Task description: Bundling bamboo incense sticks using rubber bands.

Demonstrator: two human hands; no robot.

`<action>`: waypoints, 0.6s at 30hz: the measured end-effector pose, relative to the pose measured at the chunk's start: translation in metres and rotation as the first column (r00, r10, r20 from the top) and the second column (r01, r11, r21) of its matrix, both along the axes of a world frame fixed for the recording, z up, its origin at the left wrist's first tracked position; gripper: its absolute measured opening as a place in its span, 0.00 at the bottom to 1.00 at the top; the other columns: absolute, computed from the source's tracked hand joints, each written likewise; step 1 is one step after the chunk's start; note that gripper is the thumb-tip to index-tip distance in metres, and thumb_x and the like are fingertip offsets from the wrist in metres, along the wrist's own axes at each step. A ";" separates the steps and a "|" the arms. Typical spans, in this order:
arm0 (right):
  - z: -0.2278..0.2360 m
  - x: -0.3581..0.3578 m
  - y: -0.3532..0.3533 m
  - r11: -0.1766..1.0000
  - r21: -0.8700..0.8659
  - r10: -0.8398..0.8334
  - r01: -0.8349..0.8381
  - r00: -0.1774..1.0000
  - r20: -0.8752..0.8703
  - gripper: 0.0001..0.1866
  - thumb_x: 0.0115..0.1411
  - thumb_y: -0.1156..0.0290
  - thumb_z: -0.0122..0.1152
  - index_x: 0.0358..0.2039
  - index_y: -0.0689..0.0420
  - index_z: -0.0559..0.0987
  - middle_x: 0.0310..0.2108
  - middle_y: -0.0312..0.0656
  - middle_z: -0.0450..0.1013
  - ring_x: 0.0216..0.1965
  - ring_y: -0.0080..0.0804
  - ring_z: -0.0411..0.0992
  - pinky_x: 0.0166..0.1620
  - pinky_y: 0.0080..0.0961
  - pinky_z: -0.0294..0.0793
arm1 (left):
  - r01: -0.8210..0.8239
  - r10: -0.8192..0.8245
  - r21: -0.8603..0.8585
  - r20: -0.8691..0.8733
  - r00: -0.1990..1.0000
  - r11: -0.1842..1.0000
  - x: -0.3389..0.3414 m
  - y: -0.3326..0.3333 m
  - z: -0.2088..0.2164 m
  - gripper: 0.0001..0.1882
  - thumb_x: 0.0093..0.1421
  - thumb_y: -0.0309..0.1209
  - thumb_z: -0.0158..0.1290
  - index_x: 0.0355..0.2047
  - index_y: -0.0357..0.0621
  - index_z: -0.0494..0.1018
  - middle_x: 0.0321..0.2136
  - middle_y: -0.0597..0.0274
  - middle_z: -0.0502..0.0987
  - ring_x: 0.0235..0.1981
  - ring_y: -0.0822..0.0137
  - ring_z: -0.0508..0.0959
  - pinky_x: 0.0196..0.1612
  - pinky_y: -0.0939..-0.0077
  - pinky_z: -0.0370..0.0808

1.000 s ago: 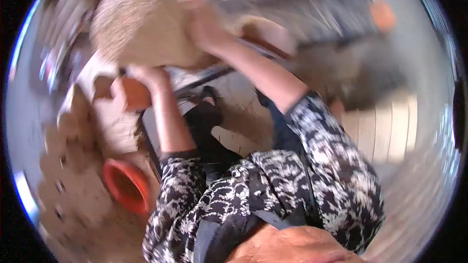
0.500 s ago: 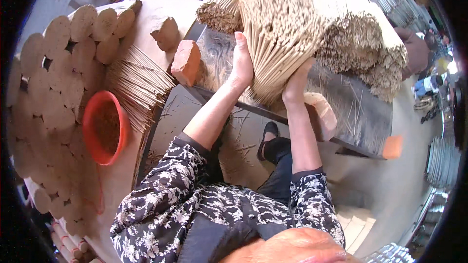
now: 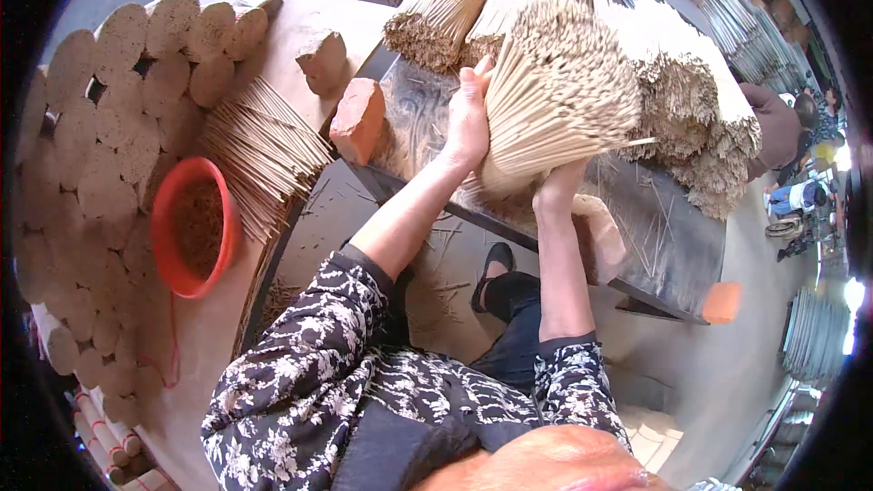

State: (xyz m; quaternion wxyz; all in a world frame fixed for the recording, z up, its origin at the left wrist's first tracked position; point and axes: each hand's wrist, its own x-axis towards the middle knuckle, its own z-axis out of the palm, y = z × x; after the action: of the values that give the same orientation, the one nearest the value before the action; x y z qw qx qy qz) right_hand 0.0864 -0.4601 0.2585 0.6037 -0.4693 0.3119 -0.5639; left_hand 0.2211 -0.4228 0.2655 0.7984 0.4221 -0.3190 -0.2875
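Note:
A large fanned bundle of thin pale sticks (image 3: 566, 82) is held between my two hands over a dark board (image 3: 668, 227). My left hand (image 3: 468, 123) presses its left side, thumb pointing up. Under the lower right side, my right hand (image 3: 558, 189) supports the bundle, its fingers mostly hidden behind the sticks. One stick pokes out beyond the right side. Behind stand more stick bundles: one at the left (image 3: 436, 18) and a thick group at the right (image 3: 677, 95).
An orange-red brick (image 3: 357, 121), a pale brick (image 3: 600, 235) and an orange block (image 3: 721, 302) sit along the board's edge. Leftward are loose sticks (image 3: 264, 159), a red bowl (image 3: 165, 236), a brown lump (image 3: 323, 61) and stacked round bundles (image 3: 109, 182). Another person (image 3: 771, 118) is at the far right.
The bundle has moved right and tilted, with both hands still on it. A stick now juts from its right side. The view has shifted slightly, showing more of the bundles behind.

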 end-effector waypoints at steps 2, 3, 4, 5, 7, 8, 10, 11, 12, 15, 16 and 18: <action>0.000 -0.006 -0.009 0.994 0.101 -0.040 0.043 0.999 -0.029 0.31 0.70 0.48 0.36 0.65 0.56 0.54 0.62 0.40 0.58 0.62 0.31 0.58 0.64 0.30 0.55 | -0.095 0.125 0.183 -0.161 0.979 0.979 -0.004 0.002 -0.009 0.38 0.70 0.54 0.27 0.58 0.27 0.62 0.54 0.46 0.70 0.57 0.60 0.67 0.61 0.68 0.59; -0.001 -0.008 -0.017 0.997 0.080 0.016 -0.018 1.000 0.027 0.31 0.70 0.49 0.36 0.65 0.56 0.53 0.63 0.40 0.57 0.62 0.31 0.57 0.64 0.32 0.54 | -0.118 0.133 0.115 -0.130 0.983 0.986 -0.010 0.005 -0.014 0.38 0.70 0.54 0.27 0.58 0.27 0.62 0.54 0.46 0.70 0.57 0.60 0.67 0.61 0.68 0.59; -0.002 -0.010 -0.026 0.996 0.006 0.089 -0.090 0.991 0.095 0.31 0.70 0.50 0.37 0.65 0.56 0.53 0.63 0.40 0.56 0.63 0.31 0.57 0.64 0.33 0.54 | -0.143 0.143 -0.003 -0.001 0.990 0.990 -0.018 0.008 -0.018 0.38 0.69 0.55 0.27 0.58 0.28 0.61 0.55 0.45 0.69 0.57 0.60 0.67 0.61 0.67 0.59; -0.005 -0.009 -0.030 0.995 0.059 0.069 -0.074 0.994 0.082 0.31 0.70 0.50 0.37 0.65 0.56 0.53 0.63 0.40 0.56 0.63 0.31 0.57 0.64 0.33 0.54 | -0.128 0.141 -0.107 0.123 0.982 0.986 -0.024 0.010 -0.020 0.39 0.69 0.55 0.28 0.59 0.28 0.61 0.55 0.45 0.69 0.58 0.59 0.67 0.61 0.67 0.59; -0.009 -0.005 -0.032 0.959 -0.254 0.034 -0.123 0.944 -0.327 0.30 0.70 0.53 0.40 0.65 0.56 0.53 0.63 0.40 0.57 0.62 0.32 0.58 0.63 0.32 0.57 | -0.217 0.228 -0.076 0.191 0.955 0.973 -0.034 0.012 -0.016 0.39 0.69 0.56 0.28 0.60 0.29 0.59 0.56 0.46 0.68 0.56 0.58 0.67 0.60 0.66 0.59; -0.010 -0.002 -0.029 0.975 -0.137 0.165 -0.174 0.983 -0.076 0.29 0.70 0.55 0.42 0.65 0.56 0.54 0.63 0.40 0.57 0.62 0.32 0.58 0.63 0.32 0.58 | -0.174 0.179 -0.051 0.148 0.973 0.983 -0.034 0.012 -0.011 0.38 0.69 0.56 0.28 0.61 0.30 0.58 0.56 0.47 0.68 0.56 0.59 0.67 0.60 0.67 0.60; -0.008 0.003 -0.017 0.983 0.041 0.174 -0.180 0.977 0.122 0.28 0.69 0.57 0.43 0.65 0.56 0.55 0.63 0.39 0.57 0.62 0.32 0.59 0.62 0.30 0.59 | -0.040 0.036 -0.089 -0.044 0.998 0.995 -0.031 0.009 -0.001 0.36 0.69 0.55 0.27 0.60 0.33 0.60 0.54 0.51 0.69 0.54 0.63 0.68 0.58 0.69 0.62; -0.005 0.002 -0.012 0.986 0.065 0.141 -0.152 0.978 0.153 0.28 0.69 0.57 0.44 0.64 0.55 0.55 0.63 0.39 0.57 0.61 0.32 0.59 0.62 0.29 0.60 | -0.017 0.009 -0.102 -0.076 0.997 0.995 -0.025 0.007 0.003 0.36 0.70 0.54 0.26 0.58 0.33 0.63 0.52 0.53 0.71 0.52 0.65 0.69 0.57 0.71 0.63; -0.002 0.001 -0.007 0.984 0.002 0.174 -0.179 0.957 0.234 0.31 0.70 0.51 0.38 0.66 0.56 0.53 0.65 0.40 0.55 0.63 0.32 0.56 0.64 0.31 0.56 | 0.030 -0.036 -0.056 -0.104 0.994 0.998 -0.018 0.003 0.006 0.38 0.68 0.57 0.26 0.58 0.33 0.63 0.51 0.54 0.72 0.52 0.66 0.71 0.58 0.70 0.64; 0.008 -0.004 -0.006 0.995 -0.003 0.102 -0.102 0.981 0.167 0.35 0.69 0.44 0.29 0.67 0.56 0.50 0.66 0.40 0.51 0.66 0.32 0.51 0.66 0.32 0.50 | 0.121 -0.129 -0.065 -0.144 0.981 0.991 -0.005 -0.005 0.001 0.40 0.67 0.60 0.28 0.55 0.33 0.67 0.51 0.54 0.73 0.52 0.66 0.70 0.58 0.72 0.63; 0.009 -0.007 -0.011 0.999 0.018 0.035 -0.035 0.999 0.015 0.39 0.68 0.40 0.23 0.68 0.55 0.47 0.68 0.41 0.48 0.67 0.32 0.48 0.67 0.32 0.45 | 0.026 -0.030 -0.030 -0.165 0.986 0.999 -0.004 -0.005 -0.004 0.41 0.67 0.61 0.28 0.56 0.32 0.66 0.51 0.54 0.73 0.53 0.65 0.70 0.59 0.72 0.62; 0.008 -0.007 -0.022 0.998 0.046 0.045 -0.046 0.999 0.023 0.38 0.68 0.41 0.25 0.68 0.56 0.48 0.67 0.41 0.50 0.66 0.32 0.49 0.67 0.32 0.47 | -0.116 0.121 0.049 -0.112 0.986 0.992 -0.009 0.000 -0.015 0.42 0.66 0.61 0.28 0.57 0.32 0.64 0.52 0.52 0.72 0.55 0.62 0.69 0.60 0.70 0.61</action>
State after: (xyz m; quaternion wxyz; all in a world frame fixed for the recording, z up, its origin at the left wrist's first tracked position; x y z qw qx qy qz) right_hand 0.0794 -0.4820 0.2663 0.6307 -0.4558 0.3077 -0.5475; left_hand 0.2117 -0.4228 0.2505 0.8219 0.4399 -0.2409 -0.2700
